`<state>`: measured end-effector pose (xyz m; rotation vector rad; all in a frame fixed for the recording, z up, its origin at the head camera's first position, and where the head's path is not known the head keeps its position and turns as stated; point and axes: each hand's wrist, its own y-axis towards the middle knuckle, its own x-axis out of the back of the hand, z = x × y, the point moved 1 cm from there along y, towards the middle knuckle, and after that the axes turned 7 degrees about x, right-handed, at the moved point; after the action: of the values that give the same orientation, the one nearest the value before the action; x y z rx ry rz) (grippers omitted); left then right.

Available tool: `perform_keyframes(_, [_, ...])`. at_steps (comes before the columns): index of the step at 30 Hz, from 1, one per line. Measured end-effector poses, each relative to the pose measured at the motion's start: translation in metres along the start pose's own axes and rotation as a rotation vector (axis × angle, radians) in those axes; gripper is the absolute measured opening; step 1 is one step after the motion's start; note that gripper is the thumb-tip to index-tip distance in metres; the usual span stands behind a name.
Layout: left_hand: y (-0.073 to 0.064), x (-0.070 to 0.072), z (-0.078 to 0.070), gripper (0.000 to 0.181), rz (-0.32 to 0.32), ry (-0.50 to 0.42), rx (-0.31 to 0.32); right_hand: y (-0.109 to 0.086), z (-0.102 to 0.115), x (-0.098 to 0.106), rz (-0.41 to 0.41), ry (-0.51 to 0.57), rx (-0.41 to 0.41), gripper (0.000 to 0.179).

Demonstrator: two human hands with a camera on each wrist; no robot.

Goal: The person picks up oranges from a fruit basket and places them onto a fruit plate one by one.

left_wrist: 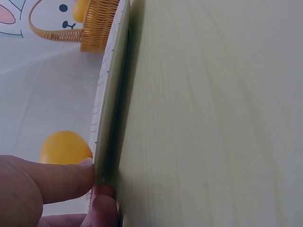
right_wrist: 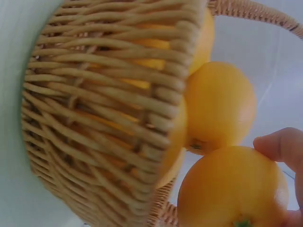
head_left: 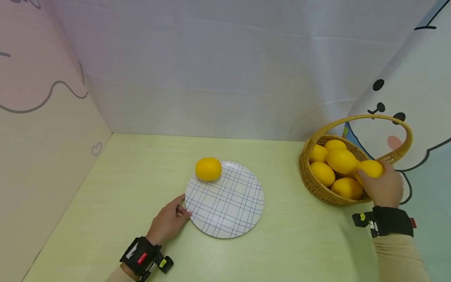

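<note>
A round white plate point(head_left: 232, 207) with a blue grid pattern lies on the table. One orange point(head_left: 208, 169), yellowish in the head view, rests at its far left rim. My left hand point(head_left: 170, 220) pinches the plate's left edge, thumb on one side of the rim and fingertips on the other, as the left wrist view shows. At the right, my right hand point(head_left: 385, 188) grips another orange point(right_wrist: 234, 189) by its side, over the near right rim of a wicker basket point(head_left: 325, 196). A small green stem mark shows on this orange. Several more oranges point(head_left: 341, 160) fill the basket.
The basket's tall arched handle point(head_left: 370, 116) rises above the fruit and leans right. A pale wooden table point(head_left: 282, 243) lies beneath everything. White cloth point(head_left: 211, 70) hangs behind it, with cartoon-printed panels point(head_left: 46, 156) on both sides.
</note>
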<state>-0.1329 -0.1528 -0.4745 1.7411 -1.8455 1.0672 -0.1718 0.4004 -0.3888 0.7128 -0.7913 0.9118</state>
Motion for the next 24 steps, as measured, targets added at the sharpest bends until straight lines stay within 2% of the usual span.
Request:
perform_keyframes(9, [0.0, -0.001, 0.001, 0.065, -0.004, 0.001, -0.001, -0.011, 0.027, 0.014, -0.014, 0.029, 0.094, 0.079])
perform_keyframes(16, [0.002, -0.001, 0.001, 0.066, -0.003, 0.002, -0.003, -0.029, 0.07, 0.022, -0.032, 0.097, 0.266, 0.076])
perform_keyframes(20, [0.002, -0.001, 0.002, 0.066, -0.003, -0.001, -0.002, -0.043, 0.097, 0.022, -0.032, 0.123, 0.363, 0.075])
perform_keyframes(24, [0.002, -0.001, 0.001, 0.065, -0.005, -0.002, -0.003, -0.057, 0.123, 0.017, -0.056, 0.135, 0.495, 0.073])
